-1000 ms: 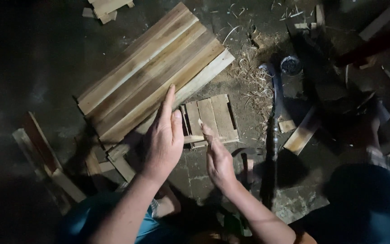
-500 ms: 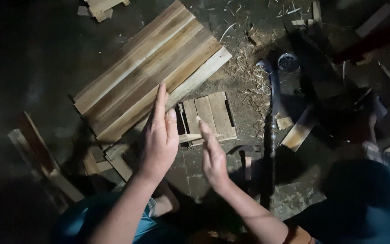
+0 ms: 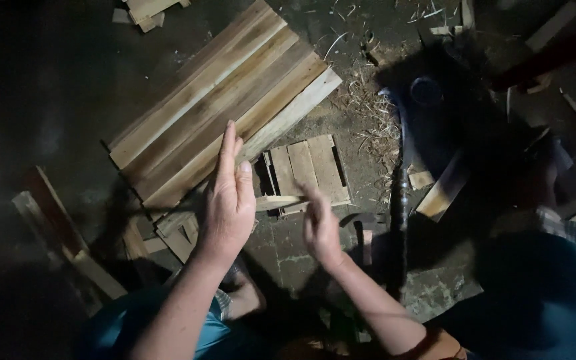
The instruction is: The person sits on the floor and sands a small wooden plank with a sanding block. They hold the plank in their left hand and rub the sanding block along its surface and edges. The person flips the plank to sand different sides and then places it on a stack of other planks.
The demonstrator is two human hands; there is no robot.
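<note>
Slats nailed into a small panel (image 3: 308,175) lie on the floor beneath the empty, flat-open left hand (image 3: 229,200) and right hand (image 3: 319,225), where rough edges could splinter skin.

The left hand (image 3: 229,200) covers the near edge of the large slatted panel (image 3: 221,100) and one end of a thin wooden strip (image 3: 281,201); the right hand (image 3: 320,225) is blurred, its fingers indistinct. Scrap boards (image 3: 148,8) are cut off by the top edge; the dark floor (image 3: 41,87) at left hides detail.
</note>
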